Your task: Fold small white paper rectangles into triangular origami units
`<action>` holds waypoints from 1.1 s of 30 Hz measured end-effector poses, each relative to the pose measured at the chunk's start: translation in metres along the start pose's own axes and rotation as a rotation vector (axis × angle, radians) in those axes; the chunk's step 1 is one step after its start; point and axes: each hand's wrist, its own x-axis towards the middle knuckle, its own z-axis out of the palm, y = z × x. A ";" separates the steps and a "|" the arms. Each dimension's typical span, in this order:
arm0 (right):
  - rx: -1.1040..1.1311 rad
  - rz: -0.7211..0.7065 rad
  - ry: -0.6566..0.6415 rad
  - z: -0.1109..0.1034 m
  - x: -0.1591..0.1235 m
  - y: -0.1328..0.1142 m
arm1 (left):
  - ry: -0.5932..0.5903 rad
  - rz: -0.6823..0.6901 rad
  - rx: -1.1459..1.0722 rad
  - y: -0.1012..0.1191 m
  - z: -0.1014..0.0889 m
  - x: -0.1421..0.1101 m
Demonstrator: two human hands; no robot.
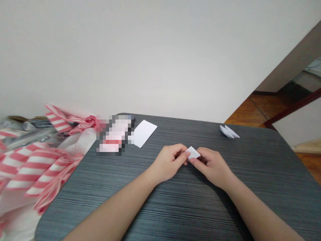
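Note:
My left hand [168, 163] and my right hand [213, 166] meet over the middle of a dark striped table [175, 207]. Both pinch a small folded piece of white paper [193, 152] between thumbs and fingertips, just above the tabletop. The paper shows as a small pointed white shape between the two hands; part of it is hidden by my fingers.
A flat white paper rectangle [144, 133] lies at the table's back left, beside a blurred-out object [114, 134]. Folded white paper pieces [229, 131] sit at the back right. Red-and-white striped plastic bags [32, 160] pile up off the left edge. A white wall stands behind.

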 end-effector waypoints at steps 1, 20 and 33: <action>-0.011 -0.015 -0.005 0.000 0.000 0.000 | -0.002 -0.003 -0.008 0.000 0.000 0.000; -0.002 -0.074 -0.102 -0.002 0.000 -0.007 | -0.002 0.042 0.068 0.004 -0.001 -0.003; 0.032 -0.018 -0.099 -0.002 -0.001 -0.006 | -0.010 -0.015 0.057 0.000 0.001 -0.002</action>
